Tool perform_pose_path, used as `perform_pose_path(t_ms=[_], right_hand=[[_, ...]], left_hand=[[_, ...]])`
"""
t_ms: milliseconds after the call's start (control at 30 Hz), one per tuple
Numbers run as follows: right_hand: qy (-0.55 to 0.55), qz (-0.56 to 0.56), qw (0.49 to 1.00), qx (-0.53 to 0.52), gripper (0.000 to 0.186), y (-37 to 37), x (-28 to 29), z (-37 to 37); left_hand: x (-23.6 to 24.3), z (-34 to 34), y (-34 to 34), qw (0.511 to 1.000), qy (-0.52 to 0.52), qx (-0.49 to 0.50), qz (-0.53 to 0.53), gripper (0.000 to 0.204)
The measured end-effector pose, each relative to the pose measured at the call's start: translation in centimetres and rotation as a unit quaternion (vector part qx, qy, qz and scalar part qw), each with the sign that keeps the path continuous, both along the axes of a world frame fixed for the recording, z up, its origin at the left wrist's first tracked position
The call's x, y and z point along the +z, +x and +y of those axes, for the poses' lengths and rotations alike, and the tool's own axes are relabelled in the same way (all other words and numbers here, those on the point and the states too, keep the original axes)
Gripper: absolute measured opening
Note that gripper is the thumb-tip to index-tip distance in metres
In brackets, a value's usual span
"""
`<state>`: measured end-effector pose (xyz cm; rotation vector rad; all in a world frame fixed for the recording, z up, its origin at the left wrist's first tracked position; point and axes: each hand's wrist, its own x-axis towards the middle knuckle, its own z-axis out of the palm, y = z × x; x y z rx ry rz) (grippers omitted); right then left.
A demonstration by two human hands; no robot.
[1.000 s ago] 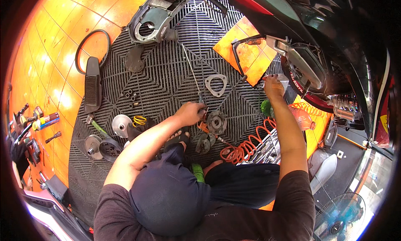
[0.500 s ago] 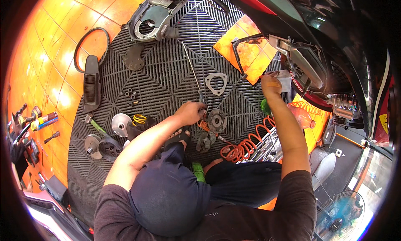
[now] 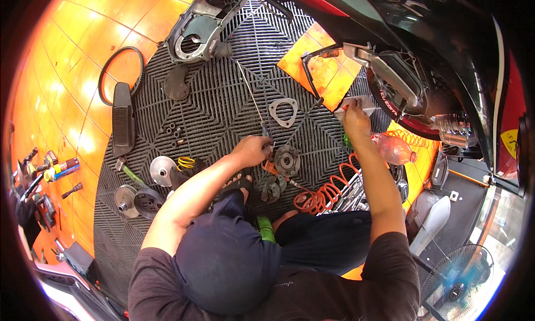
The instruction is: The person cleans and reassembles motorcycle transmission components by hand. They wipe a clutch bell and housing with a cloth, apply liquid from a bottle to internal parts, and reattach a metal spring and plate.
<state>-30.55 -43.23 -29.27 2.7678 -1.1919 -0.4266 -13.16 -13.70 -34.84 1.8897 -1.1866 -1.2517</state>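
Note:
My left hand [image 3: 252,150] is closed with curled fingers above the mat, beside the handle of a long thin rod tool [image 3: 263,125]. What its fingers grip is hidden. Just below lie an orange air gun [image 3: 270,168] and a dark round machine part [image 3: 287,160]. My right hand [image 3: 357,120] reaches out to the right, fingers closed on a pale, translucent thing [image 3: 365,104], perhaps a plastic packet, beside the motorbike's wheel [image 3: 398,101]. Between the hands is a flat triangular metal plate [image 3: 283,113] with a round hole.
A ribbed black mat [image 3: 217,115] covers the orange tiles. A metal engine cover [image 3: 209,34], belt [image 3: 101,79], air filter [image 3: 123,120] and pulley discs [image 3: 162,170] lie around. A red coiled hose [image 3: 319,201], pinkish bottle [image 3: 397,149] and fan [image 3: 454,290] are at right.
My right hand has shifted slightly left and nearer, and the pale thing has moved left with it. The whole view has shifted a little. My left hand stays almost in place.

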Motion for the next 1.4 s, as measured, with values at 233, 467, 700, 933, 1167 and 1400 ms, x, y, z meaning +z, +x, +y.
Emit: perform_pose_path(t_ms=[233,467,700,933,1167,1400], right_hand=[[0.188,-0.429,0.84,-0.273,0.022,-7.6,-8.4,4.9],[0.445,-0.603,0.46,-0.476,0.039,-6.8,-6.0,11.0],[0.394,-0.485,0.508,-0.593,0.07,-12.8,-3.3,9.5],[-0.04,-0.641,0.652,-0.403,0.114,-15.7,-3.1,5.1],[-0.029,-0.649,0.633,-0.421,0.115,-14.8,-2.0,1.4],[0.055,-0.661,0.686,-0.3,0.098,-16.6,6.1,3.0]], left_hand=[[2.9,-2.2,-1.5,1.0,-0.004,-0.008,-0.013,0.041],[3.7,-3.3,-3.6,0.998,-0.019,-0.041,-0.037,0.045],[3.1,-4.1,-4.6,0.999,-0.046,-0.011,-0.025,0.035],[8.4,-7.9,-4.5,1.0,0.0,0.017,-0.013,0.038],[15.5,-11.5,-5.0,0.992,-0.088,-0.08,-0.05,0.034],[14.7,-11.9,-5.4,0.995,-0.068,-0.057,-0.053,0.035]])
